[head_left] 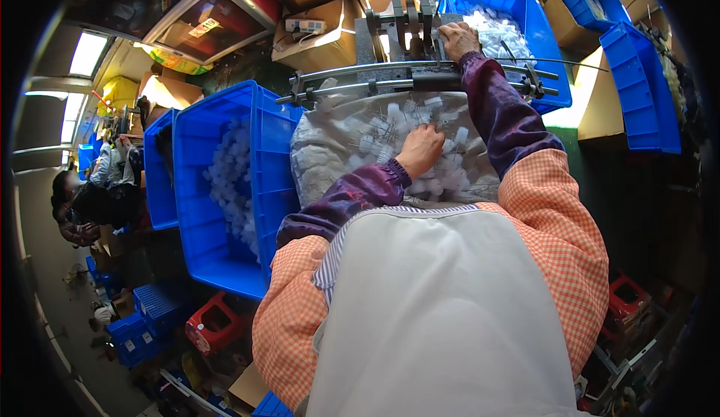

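Your left hand (420,149) rests palm down on the heap of small white plastic parts (409,128) piled on the grey cloth (330,151) in front of you; its fingers are curled into the pile, but you cannot tell from this view whether they are pinching a piece. Your right hand (458,40) is stretched out well ahead, knuckles up, at the dark metal machine (405,23) that stands just past the cloth, with its fingers bent down onto the machine's top; whether they grip a part there is hidden. A pair of metal rails (375,79) runs crosswise between the cloth and the machine, and your right forearm passes over them. Behind your right hand a blue plastic crate (551,49) holds more white parts. To your left a second blue crate (217,192), touching the edge of the cloth, also holds white pieces. Far left, another person (90,192) sits among more crates.
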`<state>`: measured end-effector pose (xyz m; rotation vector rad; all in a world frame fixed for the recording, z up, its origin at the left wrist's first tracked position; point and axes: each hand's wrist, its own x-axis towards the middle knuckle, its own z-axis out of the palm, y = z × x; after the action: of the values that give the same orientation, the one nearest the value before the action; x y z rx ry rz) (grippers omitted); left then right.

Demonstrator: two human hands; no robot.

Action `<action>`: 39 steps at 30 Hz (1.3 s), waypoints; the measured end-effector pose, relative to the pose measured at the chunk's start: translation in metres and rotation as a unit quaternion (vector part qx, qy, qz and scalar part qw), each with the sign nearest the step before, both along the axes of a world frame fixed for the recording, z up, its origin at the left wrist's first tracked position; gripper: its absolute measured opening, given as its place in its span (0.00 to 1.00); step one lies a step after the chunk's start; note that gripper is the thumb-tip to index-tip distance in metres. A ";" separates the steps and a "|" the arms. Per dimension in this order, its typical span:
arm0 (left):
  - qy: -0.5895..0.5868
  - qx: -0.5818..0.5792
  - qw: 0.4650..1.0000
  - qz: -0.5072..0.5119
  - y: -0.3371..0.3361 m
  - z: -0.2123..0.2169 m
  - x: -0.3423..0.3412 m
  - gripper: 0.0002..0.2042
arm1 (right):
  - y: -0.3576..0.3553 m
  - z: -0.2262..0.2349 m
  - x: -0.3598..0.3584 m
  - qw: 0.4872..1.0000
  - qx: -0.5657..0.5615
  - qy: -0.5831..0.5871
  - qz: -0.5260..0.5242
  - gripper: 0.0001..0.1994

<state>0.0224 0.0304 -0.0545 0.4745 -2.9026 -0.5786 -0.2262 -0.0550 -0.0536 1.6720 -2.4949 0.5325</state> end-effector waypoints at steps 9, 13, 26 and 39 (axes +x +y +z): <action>-0.089 0.028 0.994 -0.050 -0.007 0.011 0.005 0.09 | 0.024 0.014 0.005 0.990 0.078 0.035 -0.112 0.15; -0.034 0.008 0.999 -0.037 -0.009 0.012 0.000 0.09 | 0.019 0.010 0.008 0.991 0.080 0.025 -0.101 0.16; -0.026 0.028 0.999 0.014 -0.011 0.031 0.005 0.09 | -0.010 0.009 0.058 0.995 0.053 0.048 -0.071 0.14; 0.155 0.043 0.987 -0.007 -0.016 0.035 -0.001 0.09 | 0.012 0.005 -0.026 0.990 0.132 0.002 -0.058 0.14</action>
<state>0.0214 0.0139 -0.0197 0.3405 -2.5951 -0.7122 -0.2518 -0.0430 -0.0482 1.5884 -2.7379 0.1940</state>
